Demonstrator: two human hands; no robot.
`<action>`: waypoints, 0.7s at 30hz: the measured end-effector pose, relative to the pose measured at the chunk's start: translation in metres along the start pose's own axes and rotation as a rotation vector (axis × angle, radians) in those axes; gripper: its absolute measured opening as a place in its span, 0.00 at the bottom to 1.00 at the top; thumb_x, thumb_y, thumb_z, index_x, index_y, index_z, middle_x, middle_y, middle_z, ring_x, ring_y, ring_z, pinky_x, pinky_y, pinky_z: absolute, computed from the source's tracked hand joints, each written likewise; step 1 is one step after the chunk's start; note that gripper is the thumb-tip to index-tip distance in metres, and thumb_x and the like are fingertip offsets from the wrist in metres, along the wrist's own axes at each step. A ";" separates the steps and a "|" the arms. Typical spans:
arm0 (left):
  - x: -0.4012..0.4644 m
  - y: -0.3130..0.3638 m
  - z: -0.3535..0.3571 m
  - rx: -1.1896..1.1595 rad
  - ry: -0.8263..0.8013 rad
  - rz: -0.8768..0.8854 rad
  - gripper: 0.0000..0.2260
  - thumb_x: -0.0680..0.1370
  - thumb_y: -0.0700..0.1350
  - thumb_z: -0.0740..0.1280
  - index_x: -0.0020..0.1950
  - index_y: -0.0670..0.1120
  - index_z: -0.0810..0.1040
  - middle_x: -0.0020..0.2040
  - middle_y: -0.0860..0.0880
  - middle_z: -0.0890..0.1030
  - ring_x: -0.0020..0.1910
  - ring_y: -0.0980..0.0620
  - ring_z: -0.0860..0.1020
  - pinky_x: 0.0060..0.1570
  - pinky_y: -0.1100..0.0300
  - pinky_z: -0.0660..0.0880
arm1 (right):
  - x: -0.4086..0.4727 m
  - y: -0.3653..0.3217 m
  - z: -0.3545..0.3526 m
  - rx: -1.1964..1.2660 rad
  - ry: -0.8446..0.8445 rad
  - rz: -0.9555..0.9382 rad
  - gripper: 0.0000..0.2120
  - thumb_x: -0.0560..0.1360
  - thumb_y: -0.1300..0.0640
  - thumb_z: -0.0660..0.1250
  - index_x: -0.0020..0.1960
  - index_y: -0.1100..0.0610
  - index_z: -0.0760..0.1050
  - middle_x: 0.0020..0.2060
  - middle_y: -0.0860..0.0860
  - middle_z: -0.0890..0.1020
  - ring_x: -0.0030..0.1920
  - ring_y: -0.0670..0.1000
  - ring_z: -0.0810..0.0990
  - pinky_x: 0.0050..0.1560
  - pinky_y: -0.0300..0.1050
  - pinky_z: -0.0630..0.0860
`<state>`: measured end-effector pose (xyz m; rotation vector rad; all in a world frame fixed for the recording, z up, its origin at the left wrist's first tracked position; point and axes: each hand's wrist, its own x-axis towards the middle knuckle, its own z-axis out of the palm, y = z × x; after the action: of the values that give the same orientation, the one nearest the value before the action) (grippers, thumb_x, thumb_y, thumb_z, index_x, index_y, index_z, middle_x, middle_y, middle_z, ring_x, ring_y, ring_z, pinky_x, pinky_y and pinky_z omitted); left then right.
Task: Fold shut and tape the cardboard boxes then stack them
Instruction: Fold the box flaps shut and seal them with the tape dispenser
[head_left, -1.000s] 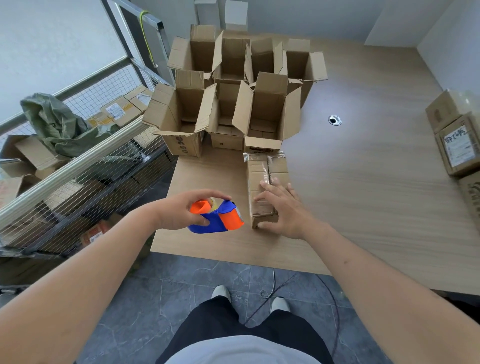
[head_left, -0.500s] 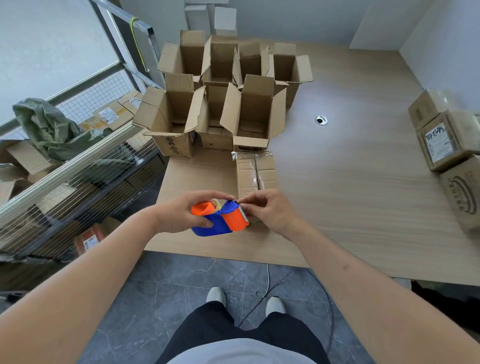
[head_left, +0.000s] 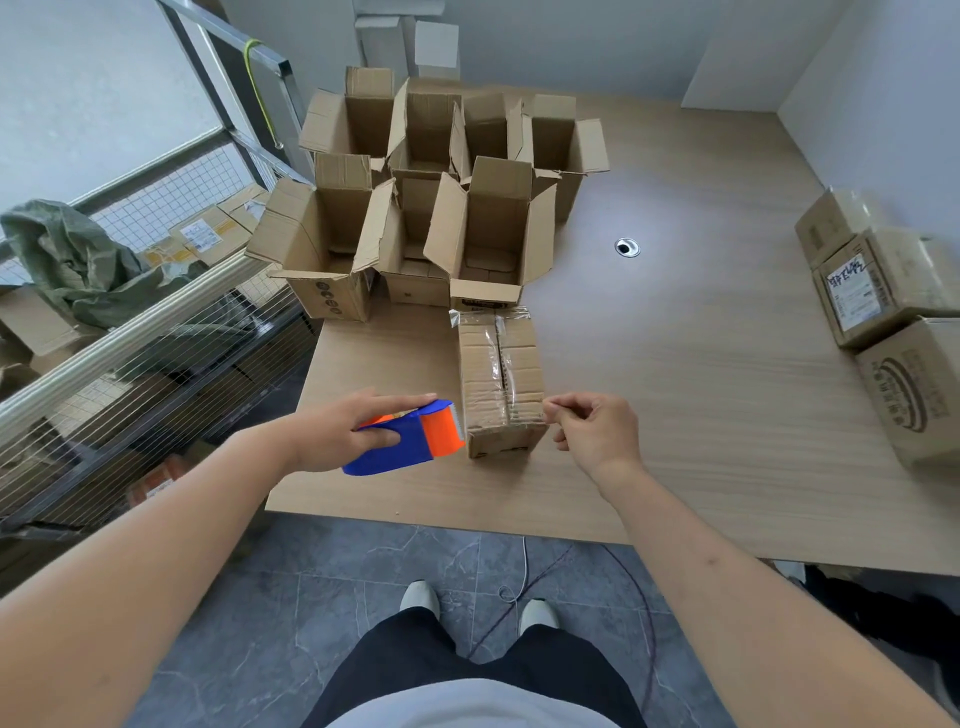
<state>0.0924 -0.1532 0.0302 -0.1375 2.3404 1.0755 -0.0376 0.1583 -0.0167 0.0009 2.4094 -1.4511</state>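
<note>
- One closed, taped cardboard box (head_left: 501, 384) lies on the table (head_left: 701, 395).
- Left hand (head_left: 343, 434) grips the blue-orange tape dispenser (head_left: 410, 436) left of it.
- Right hand (head_left: 597, 431) pinches its fingertips near the box's right edge; whether they hold tape is unclear.

**Setting: packing or stockroom corner**

Wood-grain table (head_left: 675, 395) with a cable grommet (head_left: 627, 247) set in it; open cardboard boxes (head_left: 441, 208) clustered at its far-left corner; sealed, labelled cartons (head_left: 878, 291) stacked along its right edge; wire-mesh metal rack (head_left: 156, 332) to the left, carrying more labelled parcels (head_left: 208, 234) and a crumpled green sack (head_left: 78, 260); plain pale walls (head_left: 571, 41); grey stone-tile floor (head_left: 311, 597) with a loose cable (head_left: 519, 582) beneath the near edge.
</note>
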 end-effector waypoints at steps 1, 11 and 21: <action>0.004 0.002 0.001 -0.001 -0.010 -0.009 0.27 0.85 0.47 0.62 0.74 0.76 0.61 0.66 0.55 0.72 0.65 0.52 0.72 0.69 0.45 0.69 | 0.001 0.003 0.001 -0.014 0.014 0.018 0.08 0.74 0.58 0.77 0.38 0.47 0.85 0.33 0.45 0.86 0.28 0.48 0.82 0.37 0.48 0.85; 0.026 -0.003 0.009 -0.010 -0.038 -0.045 0.25 0.86 0.50 0.61 0.73 0.78 0.61 0.67 0.58 0.72 0.62 0.55 0.72 0.63 0.51 0.70 | 0.010 0.023 0.003 -0.198 0.050 -0.009 0.02 0.73 0.51 0.77 0.42 0.44 0.86 0.34 0.37 0.85 0.42 0.39 0.84 0.51 0.45 0.81; 0.039 -0.001 0.013 0.017 -0.049 -0.097 0.24 0.86 0.49 0.60 0.74 0.76 0.60 0.68 0.57 0.71 0.62 0.54 0.72 0.63 0.51 0.70 | 0.018 0.034 0.009 -0.230 0.079 0.038 0.02 0.72 0.47 0.78 0.44 0.42 0.86 0.41 0.39 0.87 0.43 0.43 0.84 0.46 0.44 0.81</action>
<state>0.0659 -0.1393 0.0025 -0.2136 2.2743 1.0008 -0.0465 0.1636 -0.0551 0.0508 2.6124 -1.1710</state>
